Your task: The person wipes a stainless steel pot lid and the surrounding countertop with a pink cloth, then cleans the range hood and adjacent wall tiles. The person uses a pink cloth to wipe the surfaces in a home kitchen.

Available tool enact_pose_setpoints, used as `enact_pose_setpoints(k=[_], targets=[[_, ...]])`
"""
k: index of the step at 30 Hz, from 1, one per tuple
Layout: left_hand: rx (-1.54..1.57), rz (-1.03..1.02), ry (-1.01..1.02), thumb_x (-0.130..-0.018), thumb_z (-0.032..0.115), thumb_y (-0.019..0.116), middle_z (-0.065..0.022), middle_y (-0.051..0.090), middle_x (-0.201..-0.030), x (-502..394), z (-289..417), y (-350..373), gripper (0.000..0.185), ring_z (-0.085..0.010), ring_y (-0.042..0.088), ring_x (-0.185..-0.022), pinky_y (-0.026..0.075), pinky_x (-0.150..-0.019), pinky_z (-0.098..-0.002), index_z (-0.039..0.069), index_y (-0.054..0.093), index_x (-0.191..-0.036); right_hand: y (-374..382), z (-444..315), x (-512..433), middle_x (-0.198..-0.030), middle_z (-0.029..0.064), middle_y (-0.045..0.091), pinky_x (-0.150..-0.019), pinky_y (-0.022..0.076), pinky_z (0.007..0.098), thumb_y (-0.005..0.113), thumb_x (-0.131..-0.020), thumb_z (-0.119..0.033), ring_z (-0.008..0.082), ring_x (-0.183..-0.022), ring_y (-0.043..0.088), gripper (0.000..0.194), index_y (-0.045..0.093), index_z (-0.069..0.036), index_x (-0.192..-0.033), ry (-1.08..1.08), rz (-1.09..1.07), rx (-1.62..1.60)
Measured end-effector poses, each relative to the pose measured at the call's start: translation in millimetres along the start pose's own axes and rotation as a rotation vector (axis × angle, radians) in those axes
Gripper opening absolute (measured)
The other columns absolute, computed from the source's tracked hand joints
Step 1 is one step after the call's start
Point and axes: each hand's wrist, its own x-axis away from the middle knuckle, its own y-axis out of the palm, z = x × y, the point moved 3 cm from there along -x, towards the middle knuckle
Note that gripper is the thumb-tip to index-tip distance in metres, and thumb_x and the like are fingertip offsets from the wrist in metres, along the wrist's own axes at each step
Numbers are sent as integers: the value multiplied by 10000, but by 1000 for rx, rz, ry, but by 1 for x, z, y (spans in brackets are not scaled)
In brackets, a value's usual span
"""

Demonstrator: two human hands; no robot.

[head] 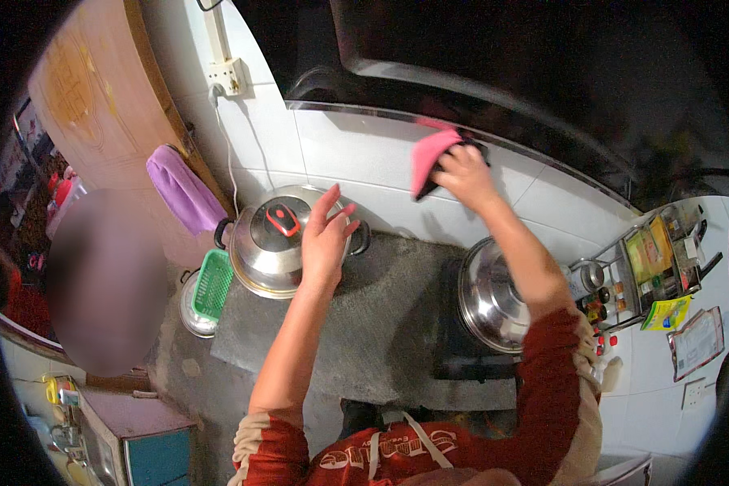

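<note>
My right hand grips a pink and black cloth. It is raised in front of the white wall tiles, close to the lower edge of a dark glossy panel; motion blurs the fingers. Fingers apart and holding nothing, my left hand appears over the right side of a steel pot with a domed lid. That lid has a dark centre and a red-and-black knob. A second steel lidded pot sits on a black stove, partly hidden by my right forearm.
A green plastic basket rests over a metal lid, left of the grey counter. A purple towel hangs by the wooden door. A corded wall socket is above. Seasoning jars fill a rack at right.
</note>
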Motion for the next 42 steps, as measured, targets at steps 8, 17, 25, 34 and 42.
enact_pose_setpoints(k=[8,17,25,34,42], targets=[[33,-108,-96,-1006,-23,503,-138,408,-1596,0,-63,39,551,-229,579,-1288,534,-1010,-357,24,423,-1549,-29,73,141,-1234,276,569,-1065,377,555,776,-788,-80,473,-1195,496,515,618,38,-1264,1099,99,276],[-104,-114,-72,-1015,-16,495,-117,454,-1563,5,-88,5,535,-209,573,-1287,525,-1023,-353,26,432,-1545,110,1,3,-1205,360,604,-1044,401,632,748,-862,-260,524,-1230,479,416,691,49,-1135,1205,81,454],[-425,-117,49,-981,18,580,-98,457,-1562,-21,-93,4,583,-233,524,-1344,471,-1085,-346,59,445,-1546,149,-111,7,-1292,223,591,-1077,463,446,725,-870,-174,418,-1286,512,437,606,-53,-1272,700,-727,-411],[-370,-179,67,-905,273,807,-194,366,-1628,-38,-56,-6,991,-288,421,-1458,394,-1155,-415,21,194,-1642,16,-78,-20,-1285,126,675,-1043,454,341,497,-1099,-377,163,-1185,589,490,549,1,-1406,1267,-340,-1486],[-181,-503,-256,-985,292,720,-73,696,-1156,-9,-55,4,420,-123,628,-1063,521,-882,-285,-3,659,-1277,-55,-52,-44,-1161,48,696,-975,485,306,584,-1069,-252,132,-1075,619,338,640,19,-1263,1204,-291,-1092]])
